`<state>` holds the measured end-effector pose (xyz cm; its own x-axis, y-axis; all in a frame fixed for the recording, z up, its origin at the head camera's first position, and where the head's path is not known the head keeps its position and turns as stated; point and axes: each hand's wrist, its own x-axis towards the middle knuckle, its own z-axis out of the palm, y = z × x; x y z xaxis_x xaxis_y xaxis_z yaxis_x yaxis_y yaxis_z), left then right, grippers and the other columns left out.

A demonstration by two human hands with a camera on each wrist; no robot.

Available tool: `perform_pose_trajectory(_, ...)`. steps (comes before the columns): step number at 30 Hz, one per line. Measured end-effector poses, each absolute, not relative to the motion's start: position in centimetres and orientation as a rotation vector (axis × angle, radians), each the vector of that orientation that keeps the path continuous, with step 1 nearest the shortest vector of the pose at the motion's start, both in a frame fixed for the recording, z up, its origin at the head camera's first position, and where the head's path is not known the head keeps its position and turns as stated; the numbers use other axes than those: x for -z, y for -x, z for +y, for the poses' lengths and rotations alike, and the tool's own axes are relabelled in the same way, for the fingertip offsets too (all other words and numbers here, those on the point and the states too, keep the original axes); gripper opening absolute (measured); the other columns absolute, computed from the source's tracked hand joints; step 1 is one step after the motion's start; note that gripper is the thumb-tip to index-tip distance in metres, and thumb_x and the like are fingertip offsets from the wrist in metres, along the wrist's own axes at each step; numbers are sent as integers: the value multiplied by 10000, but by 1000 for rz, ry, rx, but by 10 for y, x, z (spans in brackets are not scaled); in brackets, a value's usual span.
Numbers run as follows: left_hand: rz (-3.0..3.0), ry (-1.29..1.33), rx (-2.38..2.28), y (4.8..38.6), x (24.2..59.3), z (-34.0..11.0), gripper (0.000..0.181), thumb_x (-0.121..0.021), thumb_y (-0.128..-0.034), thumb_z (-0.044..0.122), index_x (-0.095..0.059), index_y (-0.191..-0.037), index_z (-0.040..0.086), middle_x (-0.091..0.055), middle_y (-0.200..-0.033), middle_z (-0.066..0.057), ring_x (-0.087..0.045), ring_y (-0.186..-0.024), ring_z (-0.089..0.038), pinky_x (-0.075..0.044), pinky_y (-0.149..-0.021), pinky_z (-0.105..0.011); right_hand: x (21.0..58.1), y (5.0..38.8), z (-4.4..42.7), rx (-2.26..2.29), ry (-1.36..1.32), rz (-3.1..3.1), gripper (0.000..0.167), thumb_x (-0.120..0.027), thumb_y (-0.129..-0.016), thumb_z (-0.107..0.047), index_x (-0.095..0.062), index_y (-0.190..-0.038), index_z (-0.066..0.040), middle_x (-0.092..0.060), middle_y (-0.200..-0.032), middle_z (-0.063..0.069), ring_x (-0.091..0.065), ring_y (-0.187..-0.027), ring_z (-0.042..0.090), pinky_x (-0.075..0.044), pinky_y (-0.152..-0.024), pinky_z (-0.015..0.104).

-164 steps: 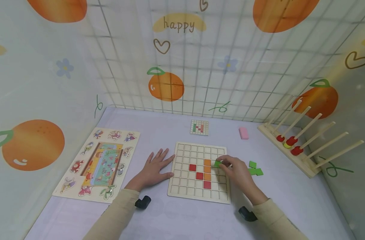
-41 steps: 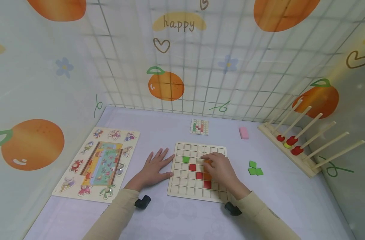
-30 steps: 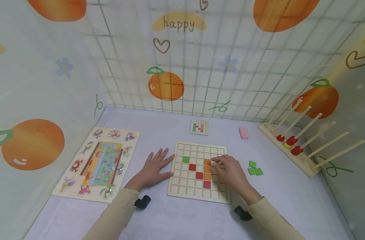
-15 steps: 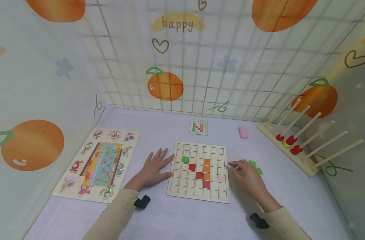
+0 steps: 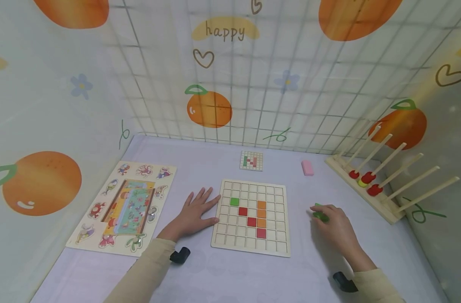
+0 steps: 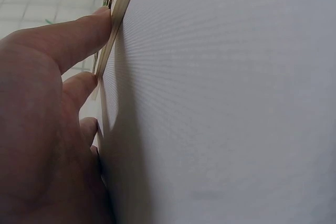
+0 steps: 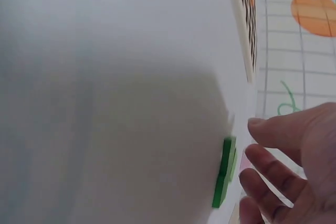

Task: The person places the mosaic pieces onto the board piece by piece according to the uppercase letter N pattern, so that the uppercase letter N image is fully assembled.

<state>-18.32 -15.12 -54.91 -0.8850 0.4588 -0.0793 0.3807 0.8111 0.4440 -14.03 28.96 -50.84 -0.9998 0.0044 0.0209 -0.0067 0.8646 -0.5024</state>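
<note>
A wooden grid board (image 5: 230,238) lies flat on the table, holding one green tile (image 5: 234,202), several red tiles (image 5: 251,221) in a diagonal and orange tiles (image 5: 261,212) in a column. My left hand (image 5: 194,214) rests spread beside it. In the left wrist view, the thumb and a finger of my left hand (image 6: 47,93) touch the board's edge (image 6: 122,3). To the right of the board, my right hand (image 5: 334,223) hovers at the loose green tiles (image 5: 321,216), partly covering them. The right wrist view shows its fingers apart, just off the green tiles (image 7: 224,171), with nothing between them.
Behind the board lies a small pattern card (image 5: 251,160), with a pink eraser-like block (image 5: 307,168) to its right. A wooden peg rack (image 5: 366,189) with red and yellow beads stands at the far right. A sea-animal puzzle board (image 5: 163,176) lies at left.
A green tile held earlier by my right hand now sits in the board's left part. The right hand has moved rightward off the board to the loose green tiles. My left hand stays put.
</note>
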Motion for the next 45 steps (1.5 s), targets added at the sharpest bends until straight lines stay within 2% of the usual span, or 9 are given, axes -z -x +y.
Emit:
perform_pose_trajectory(10,2813,-649,-611,183,549,-152,777,-576,-960,618,-313,-1612,287,-112,-1707,-41,-9,-1573,-278,52,-1252,-541,510,141,309,-801,34,-3070,382,-751,-900,-78,-675,-1258,32,-603,-1255,307,-532,-1127,475,-504,-911,631)
perform_pose_trajectory(17,2803,-646,-616,182,547,-151,777,-579,-962,610,-311,-1613,281,-106,-1707,-45,0,-1573,-280,60,-1251,-543,514,144,310,-801,-25,-3059,380,-766,-884,-58,-683,-1243,37,-619,-1244,312,-557,-1082,451,-510,-896,614)
perform_pose_trajectory(29,2808,-648,-600,182,545,-151,777,-576,-963,610,-313,-1613,275,-112,-1706,-48,-8,-1572,-280,55,-1252,-540,518,149,283,-842,22,-3074,376,-772,-892,-65,-696,-1256,-14,-622,-1295,249,-518,-1217,441,-476,-1011,611)
perform_pose_trajectory(35,2810,-650,-611,182,547,-151,777,-577,-960,611,-317,-1612,276,-113,-1706,-46,-10,-1572,-281,57,-1252,-540,521,154,268,-856,-47,-3064,354,-782,-878,-61,-718,-1225,-31,-658,-1233,201,-566,-1167,405,-506,-960,581)
perform_pose_trajectory(45,2810,-647,-623,183,549,-152,776,-571,-957,621,-323,-1610,284,-113,-1707,-38,1,-1573,-274,62,-1252,-538,521,158,263,-836,-51,-3069,313,-783,-886,-76,-731,-1191,-34,-643,-1252,207,-560,-1195,413,-485,-988,589)
